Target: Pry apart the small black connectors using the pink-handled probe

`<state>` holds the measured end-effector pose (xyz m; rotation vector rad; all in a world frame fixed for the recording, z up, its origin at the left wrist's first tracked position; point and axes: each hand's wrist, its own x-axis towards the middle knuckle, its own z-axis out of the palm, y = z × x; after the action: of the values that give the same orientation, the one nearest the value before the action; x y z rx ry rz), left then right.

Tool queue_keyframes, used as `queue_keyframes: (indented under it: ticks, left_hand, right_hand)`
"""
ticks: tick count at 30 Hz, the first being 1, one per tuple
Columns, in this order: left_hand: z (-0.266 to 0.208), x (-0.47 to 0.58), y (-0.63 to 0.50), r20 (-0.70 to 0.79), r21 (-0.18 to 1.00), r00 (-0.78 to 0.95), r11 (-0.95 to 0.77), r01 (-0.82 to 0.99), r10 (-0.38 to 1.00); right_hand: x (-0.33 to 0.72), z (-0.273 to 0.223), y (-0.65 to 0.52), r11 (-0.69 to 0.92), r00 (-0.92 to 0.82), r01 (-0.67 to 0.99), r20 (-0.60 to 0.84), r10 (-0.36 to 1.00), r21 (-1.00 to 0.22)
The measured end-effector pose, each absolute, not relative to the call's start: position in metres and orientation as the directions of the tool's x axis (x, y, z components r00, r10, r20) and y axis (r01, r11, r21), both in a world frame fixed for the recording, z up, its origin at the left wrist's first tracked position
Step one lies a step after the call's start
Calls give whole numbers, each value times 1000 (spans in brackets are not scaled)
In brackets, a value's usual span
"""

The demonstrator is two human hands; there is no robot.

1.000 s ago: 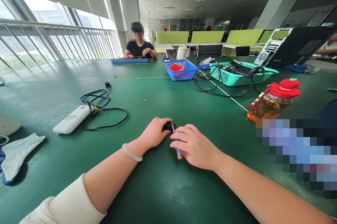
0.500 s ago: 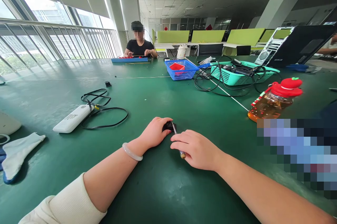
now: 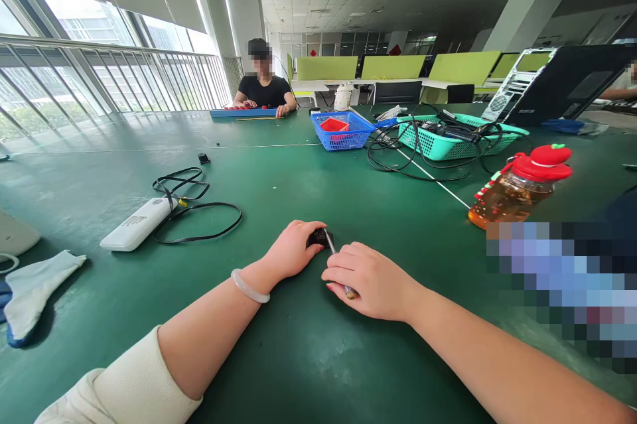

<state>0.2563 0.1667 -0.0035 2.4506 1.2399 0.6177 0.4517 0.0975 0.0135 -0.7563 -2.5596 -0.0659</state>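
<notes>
The left hand (image 3: 293, 248) gripped a small black part (image 3: 319, 237) against the green bench (image 3: 308, 371), thumb on the near side and fingers over the far side; the right hand (image 3: 371, 278) was closed round a slim tool (image 3: 332, 246), its metal shaft slanting up to the part; whether the tip touched it or hung just above could not be told. The work seemed under way, not finished, since both hands were occupied at the part; how much was done and how much was left could not be judged, the fingers hiding most of it; another small black piece (image 3: 204, 158) lay well apart, near a looped black cable (image 3: 216, 239), untouched by either hand.
</notes>
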Motion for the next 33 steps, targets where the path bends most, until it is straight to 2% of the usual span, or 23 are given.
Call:
queue_keyframes:
  ticks: [6,13,20,24,28,33]
  left_hand:
    - [-4,256,167,223,471,535,-571,672,815]
    - [-4,256,167,223,470,544,-578,667,809]
    - [-3,256,167,212,462,543,-573,677,812]
    - [-4,256,167,223,460,541,-577,675,811]
    - [-5,255,168,235,461,541,-582,670,808]
    - [-5,256,167,232,461,541,-581,671,809]
  right_hand:
    - [452,9,100,845,-739,533,465,488,-41]
    - [456,5,98,843,-708,523,484,513,-128]
    - [455,8,96,847,-683,518,540,493,-118]
    - [454,10,95,877,-687,468,581,436,-106]
    - [454,11,94,899,-718,428,570,399,-90]
    - [455,11,95,893,-739,442,528,418,-87]
